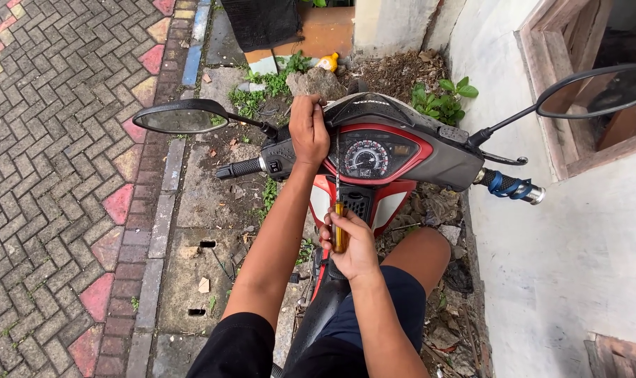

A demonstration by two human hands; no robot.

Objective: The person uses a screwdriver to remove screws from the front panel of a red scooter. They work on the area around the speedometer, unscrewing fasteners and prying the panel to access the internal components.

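While left hand (pixel 309 131) grips scooter dash (pixel 374 150), screwdriver (pixel 339 210) upright in right hand (pixel 351 245)

yellow bottle (pixel 327 62) by a rock (pixel 316 82); herringbone brick paving (pixel 59 175).

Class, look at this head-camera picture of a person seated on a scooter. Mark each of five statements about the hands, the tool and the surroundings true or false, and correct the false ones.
1. The right hand holds a screwdriver with a yellow handle. True.
2. The left hand rests on the left mirror. False: it grips the handlebar cover beside the speedometer.
3. The screwdriver's shaft points up toward the dashboard. True.
4. The right grip is wrapped in red. False: it is blue.
5. A yellow bottle lies on the ground ahead. True.
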